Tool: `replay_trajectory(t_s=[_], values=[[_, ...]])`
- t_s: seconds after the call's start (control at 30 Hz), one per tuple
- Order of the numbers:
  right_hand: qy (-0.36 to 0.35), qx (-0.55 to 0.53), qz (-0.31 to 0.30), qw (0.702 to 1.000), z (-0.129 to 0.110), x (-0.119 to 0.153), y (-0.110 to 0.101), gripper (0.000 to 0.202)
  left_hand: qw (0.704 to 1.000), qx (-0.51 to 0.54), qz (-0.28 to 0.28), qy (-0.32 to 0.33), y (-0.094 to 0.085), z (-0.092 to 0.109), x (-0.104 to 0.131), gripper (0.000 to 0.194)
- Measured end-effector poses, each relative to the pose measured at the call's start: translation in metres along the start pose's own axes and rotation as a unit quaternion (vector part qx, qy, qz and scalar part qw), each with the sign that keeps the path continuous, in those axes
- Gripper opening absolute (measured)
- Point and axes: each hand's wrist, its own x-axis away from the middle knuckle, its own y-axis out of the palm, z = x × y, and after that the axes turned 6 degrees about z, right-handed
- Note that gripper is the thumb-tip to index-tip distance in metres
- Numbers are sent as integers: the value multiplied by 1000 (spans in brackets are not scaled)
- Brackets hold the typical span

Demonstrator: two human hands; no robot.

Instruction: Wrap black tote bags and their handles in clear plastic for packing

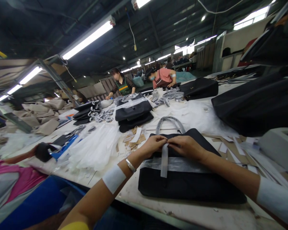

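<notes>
A black bag (187,187) lies on the table in front of me, its handle (171,119) wrapped in clear plastic and pointing away. A band of clear film (182,166) runs across its front, and a pale strip (164,161) hangs down over that band. At the top of the strip my left hand (156,143) and my right hand (186,147) meet, fingertips pinched together. Both hands close on the upper end of the pale strip. Exactly what the fingertips press is partly hidden behind them.
White plastic sheets (96,147) lie to the left, brown and white scraps (137,138) beyond the bag. Stacked black bags (133,111) stand farther back. Large black bags (259,105) and a grey machine (280,153) are at right. A person's arm (21,157) reaches in at left; two people work across the table.
</notes>
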Motion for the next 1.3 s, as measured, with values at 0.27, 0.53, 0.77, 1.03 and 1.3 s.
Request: replay_trajectory(t_s=[0.27,0.53,0.77,1.03,1.3], values=[[142,-65,60,986,-2,-8,-11,17,936,-176,147,266,-24,-15,91,34],[214,-119,85,966,-1,-12,-8,19,864,-331,187,331,-12,-56,104,48],[261,-141,100,950,-4,-16,-11,22,860,-345,188,325,0,-45,93,55],[237,-137,66,960,11,-8,-16,30,839,-297,247,384,-24,-12,78,19],[193,-145,41,970,16,-15,-31,30,828,-197,271,449,-50,71,28,17]])
